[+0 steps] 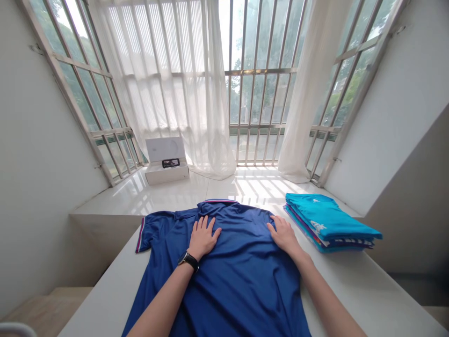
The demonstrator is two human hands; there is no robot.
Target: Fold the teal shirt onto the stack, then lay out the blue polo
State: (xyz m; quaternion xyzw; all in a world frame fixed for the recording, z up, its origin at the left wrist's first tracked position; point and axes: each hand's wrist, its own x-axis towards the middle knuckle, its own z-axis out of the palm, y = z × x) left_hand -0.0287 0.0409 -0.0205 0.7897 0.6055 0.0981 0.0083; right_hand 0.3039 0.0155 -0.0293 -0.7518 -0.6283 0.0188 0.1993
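A dark blue polo shirt point(231, 267) lies spread flat on the white table point(358, 285), collar away from me, its left sleeve stretched out with a red and white cuff. My left hand point(202, 236), a black watch on its wrist, presses flat on the shirt's upper left. Flat on the upper right, near the shoulder edge, rests my right hand point(283, 234). Both hands have their fingers spread and hold nothing.
A stack of folded shirts point(328, 223), turquoise on top, sits on the table to the right of the blue shirt. Beyond the table, a white window ledge carries an open white box point(165, 164) with a dark item inside. Barred windows and sheer curtains stand behind.
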